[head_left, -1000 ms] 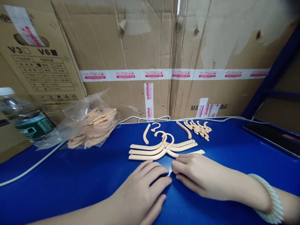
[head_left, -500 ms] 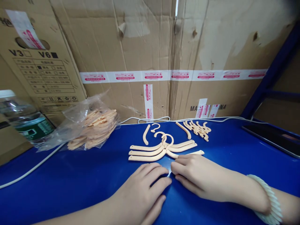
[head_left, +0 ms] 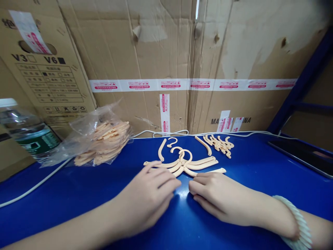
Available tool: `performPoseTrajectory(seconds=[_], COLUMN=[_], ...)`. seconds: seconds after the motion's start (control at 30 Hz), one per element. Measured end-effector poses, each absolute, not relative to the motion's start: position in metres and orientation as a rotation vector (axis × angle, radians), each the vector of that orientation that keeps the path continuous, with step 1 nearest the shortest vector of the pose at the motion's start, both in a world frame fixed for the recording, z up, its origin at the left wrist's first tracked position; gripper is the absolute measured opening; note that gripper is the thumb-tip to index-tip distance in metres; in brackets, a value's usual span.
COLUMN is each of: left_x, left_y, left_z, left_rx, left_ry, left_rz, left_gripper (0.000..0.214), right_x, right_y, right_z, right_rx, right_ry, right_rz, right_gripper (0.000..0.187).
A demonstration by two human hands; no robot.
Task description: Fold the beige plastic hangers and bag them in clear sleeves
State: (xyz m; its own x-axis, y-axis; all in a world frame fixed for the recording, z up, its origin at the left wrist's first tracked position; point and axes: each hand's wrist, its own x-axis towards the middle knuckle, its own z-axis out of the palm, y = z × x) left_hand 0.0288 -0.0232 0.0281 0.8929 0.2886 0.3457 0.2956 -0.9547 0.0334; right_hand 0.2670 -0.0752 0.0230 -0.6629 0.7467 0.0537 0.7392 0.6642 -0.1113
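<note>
- We face a blue desk (head_left: 78, 194) with taped cardboard boxes (head_left: 156, 52) standing along its far edge.
- At far left a water bottle (head_left: 26, 132) lies on its side, and a white cable (head_left: 33, 187) runs across the desk near it.
- Just right of the bottle a clear plastic bag (head_left: 85, 135) holds a heap of peach-coloured parts.
- Our left hand (head_left: 147, 194) lies palm down with its fingers loosely spread. Its fingertips rest on the left arms of the hangers (head_left: 197, 163) and it grips nothing.
- The small peach hangers lie stacked flat at mid-desk, just beyond both hands.
- Our right hand (head_left: 221, 198) lies flat with its fingers together, pinching nothing. Its fingertips touch the nearest hanger's right arm.
- Loose hook pieces (head_left: 220, 143) sit in a little pile farther back and to the right.
- A pale bracelet (head_left: 299, 222) rings the right wrist.
- A dark flat panel (head_left: 304, 154) lies at far right.
</note>
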Motion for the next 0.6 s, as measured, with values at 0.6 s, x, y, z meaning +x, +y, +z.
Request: performPoseTrajectory(seconds=[0.6], left_x=[-0.008], left_y=[0.096], left_z=[-0.009], left_rx=[-3.253], left_ry=[-0.74], left_rz=[-0.638], left_gripper=[0.055], right_x=[0.272], right_y=[-0.07], right_z=[0.031], right_rx=[-1.207], right_ry=[-2.599], right_rz=[0.143], right_gripper=[0.015])
